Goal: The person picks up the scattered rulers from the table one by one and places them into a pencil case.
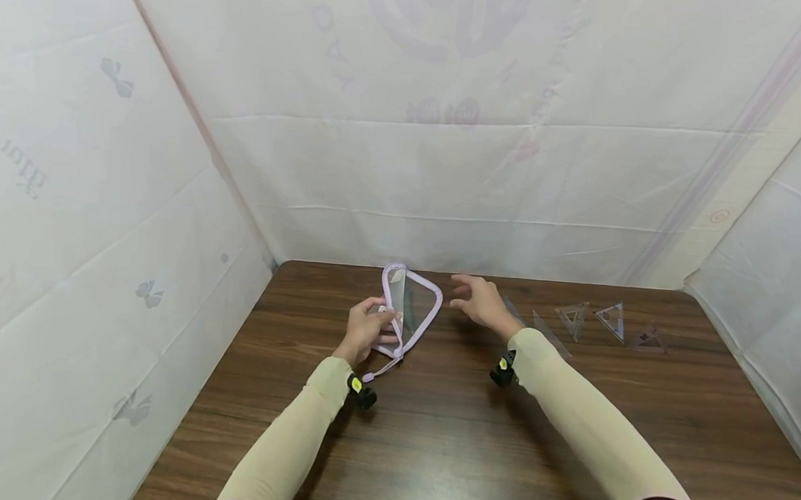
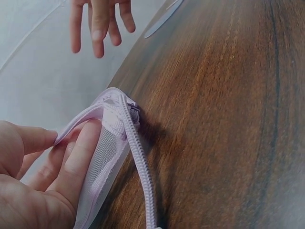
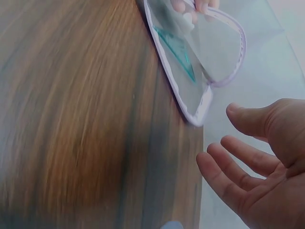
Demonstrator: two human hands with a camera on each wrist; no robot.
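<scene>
My left hand (image 1: 364, 327) pinches one edge of a mesh zipper pouch (image 1: 439, 297) with lilac trim, the thumb on top and other fingers beneath the edge. The pouch's mouth gapes toward the right. A green set square (image 3: 178, 55) shows inside it through the mesh in the right wrist view. From the pouch's near end hangs a lilac cord (image 2: 138, 152). Just right of the pouch, my right hand (image 1: 481, 303) is held over the table with its fingers spread and relaxed, holding nothing.
To the right on the brown wooden table (image 1: 431, 448) lie several clear pieces: a triangle with bluish edges (image 1: 610, 327), another triangle (image 1: 573, 312), one with a reddish mark (image 1: 646, 337), and a long clear piece (image 1: 551, 333) near the right wrist. White sheeting (image 1: 391, 166) hangs behind the table.
</scene>
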